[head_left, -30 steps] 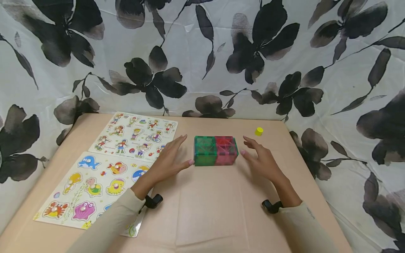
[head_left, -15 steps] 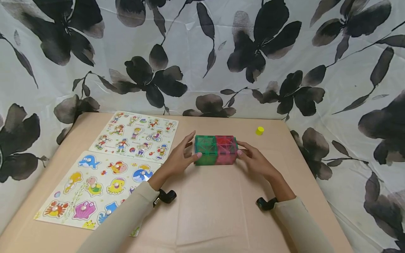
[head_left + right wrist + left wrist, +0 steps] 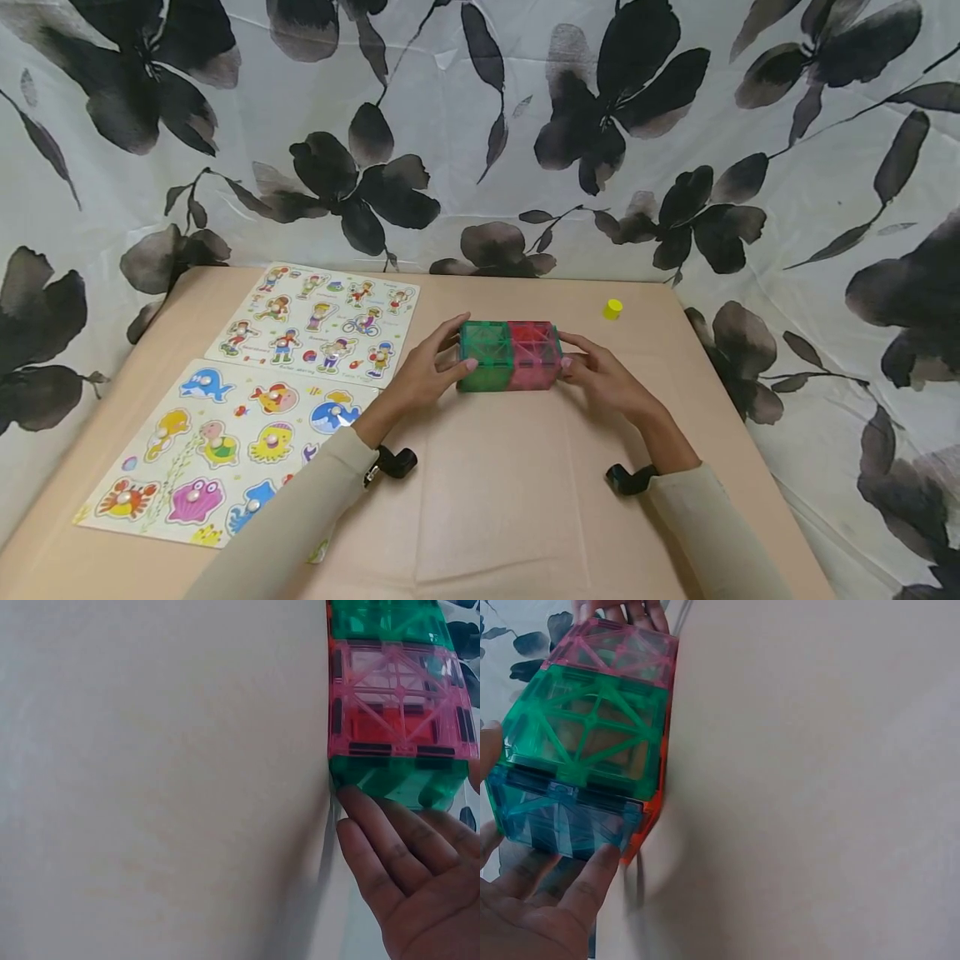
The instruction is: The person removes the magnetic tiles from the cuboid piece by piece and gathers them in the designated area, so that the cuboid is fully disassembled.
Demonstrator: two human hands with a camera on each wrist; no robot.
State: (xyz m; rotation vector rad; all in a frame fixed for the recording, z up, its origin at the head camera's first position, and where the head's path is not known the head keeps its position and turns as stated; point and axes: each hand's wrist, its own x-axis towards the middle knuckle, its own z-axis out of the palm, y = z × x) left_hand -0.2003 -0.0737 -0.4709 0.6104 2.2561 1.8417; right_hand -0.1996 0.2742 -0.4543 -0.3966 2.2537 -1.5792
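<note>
A see-through box built of magnetic tiles (image 3: 510,358) lies lengthwise on the table, its left half green and its right half red-pink. My left hand (image 3: 420,375) grips the left end, thumb on the front and fingers against the end. At the other end my right hand (image 3: 609,379) holds it with fingertips and thumb. In the left wrist view, the fingers of my left hand (image 3: 551,904) touch a blue end tile (image 3: 570,814). The right wrist view has the fingers of my right hand (image 3: 412,877) against a green end tile (image 3: 397,780). Whether the box is lifted, I cannot tell.
Two picture puzzle boards, one with children (image 3: 300,333) and one with sea animals (image 3: 168,475), lie on the left, partly under my left arm. A small yellow cylinder (image 3: 612,309) stands at the back right. Floral cloth (image 3: 480,167) hangs behind the table (image 3: 510,500).
Both hands have closed in from the sides, from apart to touching the ends of the tile box. Over the last half second they have held almost still; the box stays in about the same place.
</note>
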